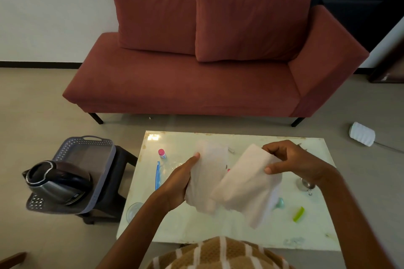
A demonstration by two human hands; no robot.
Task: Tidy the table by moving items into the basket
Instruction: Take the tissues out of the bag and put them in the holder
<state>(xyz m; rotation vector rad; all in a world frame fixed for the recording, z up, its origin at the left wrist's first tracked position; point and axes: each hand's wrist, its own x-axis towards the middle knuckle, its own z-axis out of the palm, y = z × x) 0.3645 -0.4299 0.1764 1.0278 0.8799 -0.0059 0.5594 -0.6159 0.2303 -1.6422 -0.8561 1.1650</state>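
Here both hands pinch the white cloth — above the table.

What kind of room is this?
Probably a living room at home: a red sofa stands against the wall, a low white table sits before it, and an electric kettle lies in a grey basket.

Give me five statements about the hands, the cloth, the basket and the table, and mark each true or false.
1. Both hands hold the white cloth above the table. True: left hand, right hand.
2. The kettle stands on the table. False: it sits in the grey basket.
3. The basket rests on the sofa. False: it sits on a dark stool left of the table.
4. A green item lies on the table. True.
5. The cloth is already in the basket. False: it is in the hands.
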